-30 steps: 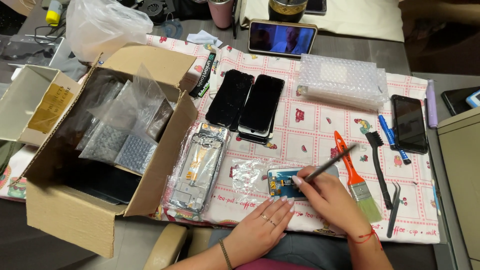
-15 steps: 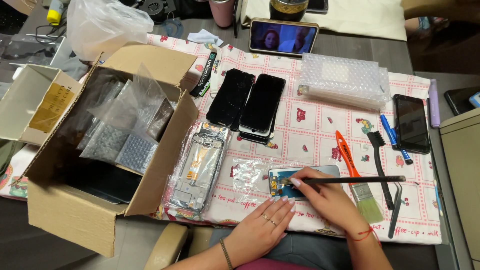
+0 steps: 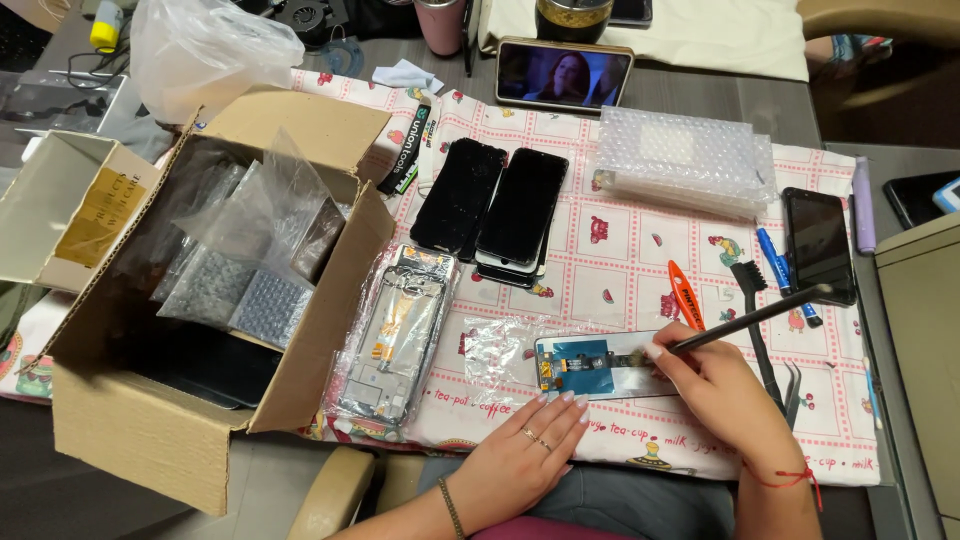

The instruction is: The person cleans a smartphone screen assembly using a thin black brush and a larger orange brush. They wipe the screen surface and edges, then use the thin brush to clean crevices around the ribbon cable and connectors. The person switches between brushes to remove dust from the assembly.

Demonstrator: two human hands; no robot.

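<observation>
The phone screen panel point(image 3: 600, 365) lies face down on the counter point(image 3: 700, 100), its near edge under the fingertips of the left hand point(image 3: 520, 455), which is spread flat and holds nothing. The right hand point(image 3: 715, 395) pinches a thin black tool point(image 3: 755, 318), its tip on the panel's right end. Half a second ago the tool lay nearly level; its far end now tilts up and away from the right hand. Just left of the left hand lies a bagged phone frame point(image 3: 395, 335), with a cardboard box point(image 3: 200, 330) beyond. Past the right hand are an orange-handled tool point(image 3: 684, 293) and two stacked phones point(image 3: 500, 210)
</observation>
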